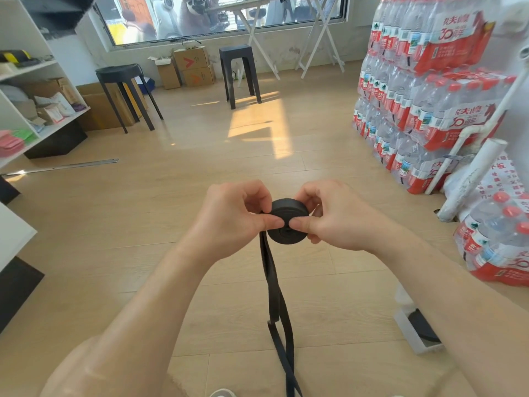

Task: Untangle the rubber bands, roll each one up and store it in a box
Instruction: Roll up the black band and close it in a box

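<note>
Black roll (423, 328) in box (408, 333) — left hand (234, 216), right hand (339, 217) pinch rubber band (289, 209).

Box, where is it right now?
In the head view, the box sits on the floor at lower right, beside the right forearm, with a black roll inside. Bottle packs stand behind it.
</note>
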`<state>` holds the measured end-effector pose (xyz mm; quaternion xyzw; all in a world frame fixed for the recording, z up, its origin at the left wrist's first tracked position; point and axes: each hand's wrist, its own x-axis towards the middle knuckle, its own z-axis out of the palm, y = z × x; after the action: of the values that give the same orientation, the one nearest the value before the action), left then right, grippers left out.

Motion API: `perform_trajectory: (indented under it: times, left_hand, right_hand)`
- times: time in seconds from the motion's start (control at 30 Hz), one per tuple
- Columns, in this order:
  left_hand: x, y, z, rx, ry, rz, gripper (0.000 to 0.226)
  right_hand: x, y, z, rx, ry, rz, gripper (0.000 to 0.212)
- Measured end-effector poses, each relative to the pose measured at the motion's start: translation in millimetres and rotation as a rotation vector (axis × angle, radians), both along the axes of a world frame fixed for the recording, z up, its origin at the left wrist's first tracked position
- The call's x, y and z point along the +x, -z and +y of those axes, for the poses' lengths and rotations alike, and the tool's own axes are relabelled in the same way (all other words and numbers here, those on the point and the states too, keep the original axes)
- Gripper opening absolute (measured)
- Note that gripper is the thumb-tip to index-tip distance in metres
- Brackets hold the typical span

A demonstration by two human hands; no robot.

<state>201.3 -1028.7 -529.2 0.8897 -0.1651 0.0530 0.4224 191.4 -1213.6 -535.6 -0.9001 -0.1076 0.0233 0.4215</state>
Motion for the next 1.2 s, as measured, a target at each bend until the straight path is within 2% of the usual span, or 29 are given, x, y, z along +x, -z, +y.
perform_trajectory:
  times: [0.2,0.37,0.6,0.73,0.83,1.1,1.2]
  left_hand:
    - [3,0,4,0.074,-0.004,0.001,0.027]
    - [3,-3,6,-0.018,0.031,0.069,0.029]
    - [1,-1,-1,-0.123,-0.077,-0.071,0.034]
    - [2,1,-2,-0.273,-0.078,0.025,0.022]
    - [1,-4,-1,-0.325,-0.036,0.071,0.021]
    - [-3,-7,-1,-0.310,0.095,0.135,0.036]
    - [-3,-9,2,-0.309,0.080,0.107,0.036]
  right_hand:
    - [2,2,-1,0.091,0.033,0.031,0.014]
    - [2,1,-4,0.266,0.043,0.090,0.014]
    - [1,-2,-1,0.430,0.059,0.137,0.012]
    - [1,-3,-4,0.546,0.078,0.165,0.009]
    - [0,-2,-4,0.617,0.080,0.182,0.009]
    - [1,-1,0,0.808,0.073,0.227,0.007]
    - [0,-4,-4,0.820,-0.008,0.326,0.009]
